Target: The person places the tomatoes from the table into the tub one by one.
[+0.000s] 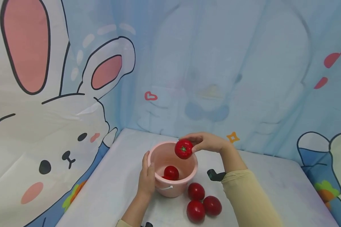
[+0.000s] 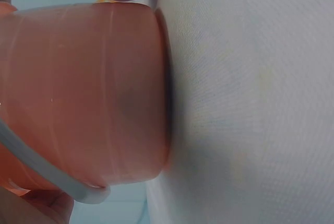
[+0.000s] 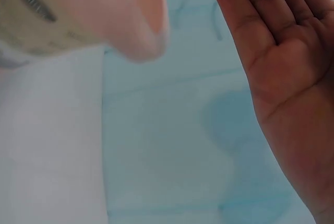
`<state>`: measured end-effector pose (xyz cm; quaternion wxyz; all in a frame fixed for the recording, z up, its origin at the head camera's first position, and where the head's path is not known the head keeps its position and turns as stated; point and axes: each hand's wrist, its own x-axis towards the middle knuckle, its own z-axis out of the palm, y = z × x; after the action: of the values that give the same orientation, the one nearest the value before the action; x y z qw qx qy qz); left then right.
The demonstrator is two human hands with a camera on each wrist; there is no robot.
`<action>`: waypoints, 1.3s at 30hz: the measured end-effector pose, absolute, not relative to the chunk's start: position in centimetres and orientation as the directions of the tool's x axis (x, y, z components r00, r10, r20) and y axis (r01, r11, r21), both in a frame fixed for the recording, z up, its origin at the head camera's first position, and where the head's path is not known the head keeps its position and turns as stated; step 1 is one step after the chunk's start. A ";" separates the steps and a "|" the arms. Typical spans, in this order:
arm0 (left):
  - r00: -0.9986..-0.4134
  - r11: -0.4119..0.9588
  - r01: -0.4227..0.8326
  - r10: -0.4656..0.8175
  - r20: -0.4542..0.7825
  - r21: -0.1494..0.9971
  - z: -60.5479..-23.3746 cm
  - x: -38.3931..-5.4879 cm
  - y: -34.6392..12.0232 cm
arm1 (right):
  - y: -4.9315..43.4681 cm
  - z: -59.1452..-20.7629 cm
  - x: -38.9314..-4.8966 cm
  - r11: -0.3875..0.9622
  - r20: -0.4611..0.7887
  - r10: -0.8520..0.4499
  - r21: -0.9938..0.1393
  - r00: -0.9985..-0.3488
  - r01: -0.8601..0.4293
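Note:
A pink bucket point(image 1: 173, 189) with a white handle stands on the table. My left hand point(image 1: 146, 176) grips its left side, fingers and thumb against the outer wall; part of that hand point(image 2: 49, 205) shows beside the bucket point(image 2: 83, 93) in the left wrist view. Above the bucket's far right rim, my right hand point(image 1: 206, 142) holds a red tomato point(image 1: 183, 149) between thumb and fingers, its green stem mark facing the head camera. Inside the bucket lies another red tomato point(image 1: 171, 172), with part of one more red thing beside it. The right wrist view shows the palm point(image 3: 292, 72), not the tomato.
Three red round fruits, one at the back point(image 1: 196, 191), one in front point(image 1: 195, 211) and one at the right point(image 1: 212, 206), sit on the white table point(image 1: 261, 189) just right of the bucket. A printed curtain point(image 1: 216, 63) hangs behind the table. Black straps are at both wrists.

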<state>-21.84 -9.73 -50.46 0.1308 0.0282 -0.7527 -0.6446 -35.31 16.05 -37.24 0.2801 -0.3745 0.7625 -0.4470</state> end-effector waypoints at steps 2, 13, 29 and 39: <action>-0.964 0.166 0.125 -0.213 0.159 0.978 -50.4 -21.9 -9.8 | 15.2 -36.9 -35.6 0.330 -0.115 -0.827 -0.891 -0.550 -0.310; -0.962 0.168 0.132 -0.217 0.167 0.977 -50.5 -22.0 -9.9 | 11.3 -36.5 -36.5 0.425 -0.210 -0.828 -0.840 -0.520 -0.338; -0.965 0.168 0.128 -0.208 0.162 0.977 -50.8 -21.9 -9.7 | 7.5 -38.8 -38.5 0.537 -0.349 -0.798 -0.782 -0.492 -0.316; -0.960 0.179 0.145 -0.214 0.183 0.973 -50.8 -22.1 -10.0 | 5.7 -39.9 -38.4 0.599 -0.434 -0.764 -0.753 -0.477 -0.274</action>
<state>-22.12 -9.95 -50.79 0.1404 0.0229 -0.7550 -0.6401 -38.40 5.70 -39.88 0.3958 -0.3235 0.8017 -0.3097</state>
